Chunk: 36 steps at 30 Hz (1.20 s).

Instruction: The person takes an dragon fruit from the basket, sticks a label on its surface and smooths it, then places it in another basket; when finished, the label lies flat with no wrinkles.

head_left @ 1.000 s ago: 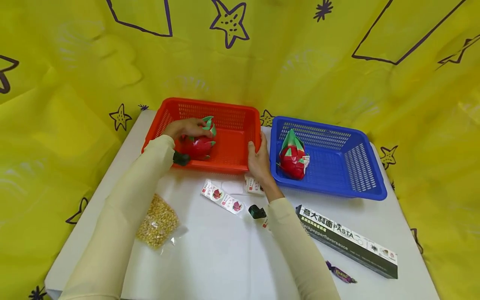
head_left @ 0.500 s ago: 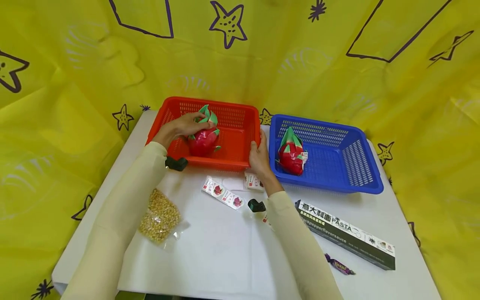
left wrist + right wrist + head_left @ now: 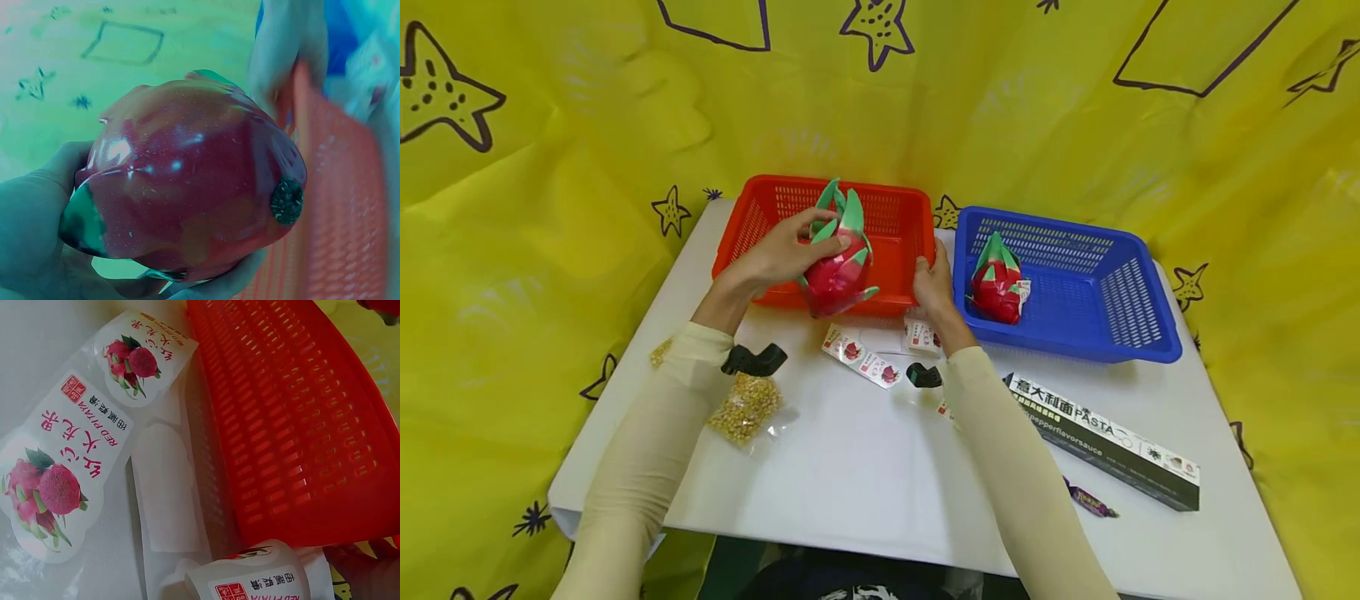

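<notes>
My left hand (image 3: 782, 250) holds a red dragon fruit (image 3: 837, 279) with green leaf tips, raised over the front side of the red basket (image 3: 895, 262). The left wrist view has the glossy fruit (image 3: 187, 162) close up, thumb on one side and fingers beneath. My right hand (image 3: 936, 287) grips the right end of the red basket; in the right wrist view only part of that hand (image 3: 369, 569) shows, at the basket's corner. Beside it stands a blue basket (image 3: 1067, 300) holding another dragon fruit (image 3: 997, 287) with a small white label.
Dragon-fruit stickers (image 3: 861, 357) lie on a strip before the red basket, with a sticker roll (image 3: 922, 335) near its corner. A bag of corn kernels (image 3: 748, 408) lies at left. At right are a pasta box (image 3: 1101, 442) and a purple-wrapped candy (image 3: 1090, 502). Yellow cloth surrounds the table.
My left hand has lifted the dragon fruit from inside the red basket, up and toward me over its front rim. My right hand keeps its grip on the basket's end.
</notes>
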Available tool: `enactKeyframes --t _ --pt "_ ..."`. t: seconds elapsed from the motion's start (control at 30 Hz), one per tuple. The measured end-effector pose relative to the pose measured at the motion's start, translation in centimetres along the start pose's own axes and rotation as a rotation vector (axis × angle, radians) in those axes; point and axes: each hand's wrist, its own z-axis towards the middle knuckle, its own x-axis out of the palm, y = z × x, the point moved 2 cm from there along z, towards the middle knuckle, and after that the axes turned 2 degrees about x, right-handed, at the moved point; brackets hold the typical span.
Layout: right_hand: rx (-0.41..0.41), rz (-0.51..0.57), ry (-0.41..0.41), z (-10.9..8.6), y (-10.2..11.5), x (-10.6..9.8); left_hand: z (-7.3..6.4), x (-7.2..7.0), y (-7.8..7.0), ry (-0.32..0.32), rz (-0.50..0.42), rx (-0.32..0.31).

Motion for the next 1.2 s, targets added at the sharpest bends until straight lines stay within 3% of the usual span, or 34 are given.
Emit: enactKeyframes --t 0.13,0.3,0.53,0.7,0.83,1.1,1.2 --pt "-0.020 0.019 -0.029 0.2 -0.1 -0.8 -3.3 2.7 1.1 0.034 -0.046 0.031" --pt "0.008 -0.011 -0.036 0.1 -0.5 -1.1 -7.1 6.0 3.4 0.078 -0.099 0.001" --pt "0.012 -0.074 -0.024 -0.2 0.1 -0.4 -9.5 9.0 7.2 0.078 -0.099 -0.068" --pt "0.039 -0.095 -0.017 -0.5 0.4 -0.3 -9.7 9.5 8.4 0.089 -0.072 -0.117" --pt "0.033 -0.101 -0.025 -0.9 0.5 -0.6 -8.6 9.5 8.5 0.083 -0.017 -0.135" --pt "-0.218 -0.261 0.042 -4.5 2.6 -0.5 -6.3 10.2 8.1 0.032 0.197 -0.199" --pt "-0.346 -0.250 0.025 -6.7 3.2 -1.2 -5.7 10.6 7.9 0.016 0.269 -0.193"
